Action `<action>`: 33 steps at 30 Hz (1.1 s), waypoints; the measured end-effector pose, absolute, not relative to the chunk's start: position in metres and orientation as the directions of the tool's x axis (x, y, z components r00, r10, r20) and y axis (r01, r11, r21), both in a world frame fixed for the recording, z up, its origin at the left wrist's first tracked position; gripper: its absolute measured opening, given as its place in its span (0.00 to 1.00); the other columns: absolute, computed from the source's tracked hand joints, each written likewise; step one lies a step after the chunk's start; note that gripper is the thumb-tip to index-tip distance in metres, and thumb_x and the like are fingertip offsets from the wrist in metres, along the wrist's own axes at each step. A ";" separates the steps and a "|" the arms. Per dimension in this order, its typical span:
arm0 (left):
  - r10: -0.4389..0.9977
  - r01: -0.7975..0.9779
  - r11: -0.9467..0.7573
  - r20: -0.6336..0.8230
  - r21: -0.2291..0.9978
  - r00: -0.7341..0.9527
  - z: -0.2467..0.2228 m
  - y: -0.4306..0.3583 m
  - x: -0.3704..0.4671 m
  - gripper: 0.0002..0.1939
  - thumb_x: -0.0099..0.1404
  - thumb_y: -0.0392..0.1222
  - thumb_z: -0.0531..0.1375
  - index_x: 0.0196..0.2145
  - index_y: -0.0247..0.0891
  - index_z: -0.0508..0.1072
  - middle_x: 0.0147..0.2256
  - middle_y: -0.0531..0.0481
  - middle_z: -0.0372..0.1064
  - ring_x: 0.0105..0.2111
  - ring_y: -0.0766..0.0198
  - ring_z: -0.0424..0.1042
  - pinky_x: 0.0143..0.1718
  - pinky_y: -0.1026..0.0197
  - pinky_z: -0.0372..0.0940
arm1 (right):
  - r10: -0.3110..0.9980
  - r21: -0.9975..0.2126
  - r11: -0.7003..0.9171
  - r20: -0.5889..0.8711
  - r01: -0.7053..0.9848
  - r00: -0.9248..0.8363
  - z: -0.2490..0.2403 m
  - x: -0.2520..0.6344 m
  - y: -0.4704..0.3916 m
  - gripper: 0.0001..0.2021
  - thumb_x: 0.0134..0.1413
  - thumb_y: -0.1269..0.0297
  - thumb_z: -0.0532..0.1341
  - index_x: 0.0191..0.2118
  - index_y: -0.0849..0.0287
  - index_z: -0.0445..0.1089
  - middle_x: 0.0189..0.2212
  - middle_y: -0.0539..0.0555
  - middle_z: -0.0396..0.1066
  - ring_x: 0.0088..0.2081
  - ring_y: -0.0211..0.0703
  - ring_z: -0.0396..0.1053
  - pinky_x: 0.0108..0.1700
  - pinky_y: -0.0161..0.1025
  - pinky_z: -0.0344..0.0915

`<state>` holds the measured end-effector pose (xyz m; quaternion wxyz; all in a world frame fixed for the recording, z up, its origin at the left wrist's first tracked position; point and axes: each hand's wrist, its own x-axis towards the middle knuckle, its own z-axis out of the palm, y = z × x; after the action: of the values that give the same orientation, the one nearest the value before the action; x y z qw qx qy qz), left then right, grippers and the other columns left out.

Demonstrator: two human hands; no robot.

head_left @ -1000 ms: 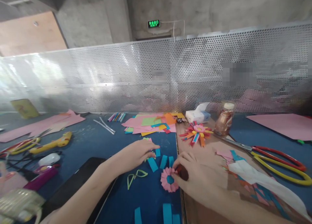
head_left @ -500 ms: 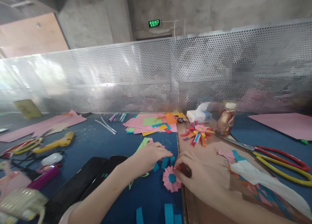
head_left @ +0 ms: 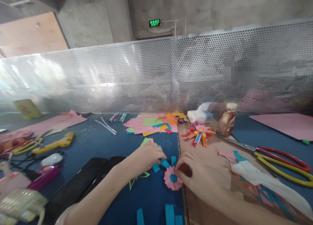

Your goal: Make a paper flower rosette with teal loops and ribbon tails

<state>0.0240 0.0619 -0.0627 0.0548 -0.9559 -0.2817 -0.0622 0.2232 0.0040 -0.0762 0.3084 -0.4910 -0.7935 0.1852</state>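
Flower [head_left: 173,178], pink, round, no long axis: at or just above the table [head_left: 151,200], edge pinched at two o'clock by my right hand [head_left: 198,173], the nearer one. Strip [head_left: 164,163], blue: eleven o'clock of it, running ten to four, pinched in my left hand [head_left: 149,155]. Spare strip [head_left: 173,160]: twelve o'clock.

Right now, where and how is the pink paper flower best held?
Probably the right edge of the pink paper flower, pinched lightly from the right: the folded rim gives paper to pinch, the right hand is there, and blue strips crowd the far side.
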 end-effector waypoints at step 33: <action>0.677 0.664 -0.735 0.088 0.141 0.731 -0.039 0.045 0.006 0.22 0.55 0.25 0.52 0.46 0.41 0.65 0.36 0.50 0.70 0.37 0.64 0.67 0.39 0.63 0.59 | 0.882 -0.595 0.471 0.331 0.651 -0.335 -0.083 0.224 0.008 0.05 0.45 0.73 0.55 0.25 0.56 0.64 0.26 0.48 0.66 0.33 0.40 0.61 0.37 0.39 0.55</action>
<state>0.0059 0.0453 -0.0388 -0.0501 -0.9289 -0.3609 -0.0667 0.2245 0.0076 -0.0828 0.3178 -0.4811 -0.7966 0.1817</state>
